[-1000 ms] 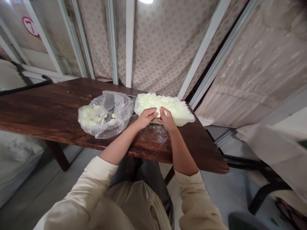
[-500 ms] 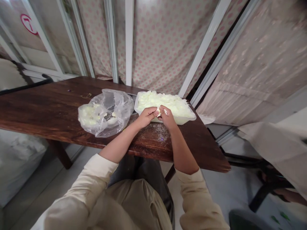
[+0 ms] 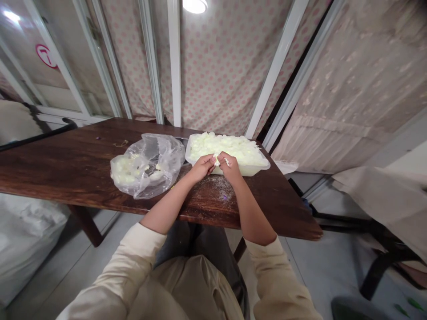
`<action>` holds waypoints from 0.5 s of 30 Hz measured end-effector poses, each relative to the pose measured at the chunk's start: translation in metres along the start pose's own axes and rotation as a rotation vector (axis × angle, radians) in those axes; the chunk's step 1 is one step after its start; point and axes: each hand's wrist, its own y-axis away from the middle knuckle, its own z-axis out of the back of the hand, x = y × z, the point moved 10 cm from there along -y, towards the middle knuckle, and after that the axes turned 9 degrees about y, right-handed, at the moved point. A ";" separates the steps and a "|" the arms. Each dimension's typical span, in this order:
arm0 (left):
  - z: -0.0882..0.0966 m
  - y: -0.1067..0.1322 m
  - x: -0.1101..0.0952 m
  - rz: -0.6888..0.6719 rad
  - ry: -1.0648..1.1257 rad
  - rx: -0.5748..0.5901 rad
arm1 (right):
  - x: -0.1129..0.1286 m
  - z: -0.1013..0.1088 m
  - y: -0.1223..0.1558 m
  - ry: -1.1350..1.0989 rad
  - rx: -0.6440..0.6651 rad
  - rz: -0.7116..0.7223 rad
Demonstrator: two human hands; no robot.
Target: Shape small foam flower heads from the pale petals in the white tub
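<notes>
My left hand (image 3: 201, 168) and my right hand (image 3: 228, 168) meet at the near rim of a white tray (image 3: 256, 169) heaped with pale, white-green cut pieces. Both hands pinch one small white piece (image 3: 218, 160) between their fingertips. The fingers of each hand are curled together. A clear plastic bag (image 3: 148, 164) with more pale pieces inside lies on the table just left of my left hand.
Tray and bag rest on a dark wooden table (image 3: 66, 164), with pale crumbs (image 3: 220, 186) scattered below my hands. Curtained window frames rise behind it. A white sack (image 3: 23, 240) stands on the floor at left, and black chair legs (image 3: 376, 266) show at right.
My hands stay pinched on the white piece at the tray's rim. The view has tipped slightly, so table and tray sit a little lower in the picture.
</notes>
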 end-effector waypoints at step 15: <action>-0.002 0.003 -0.002 -0.058 -0.020 -0.012 | -0.022 -0.001 -0.004 -0.012 -0.040 -0.090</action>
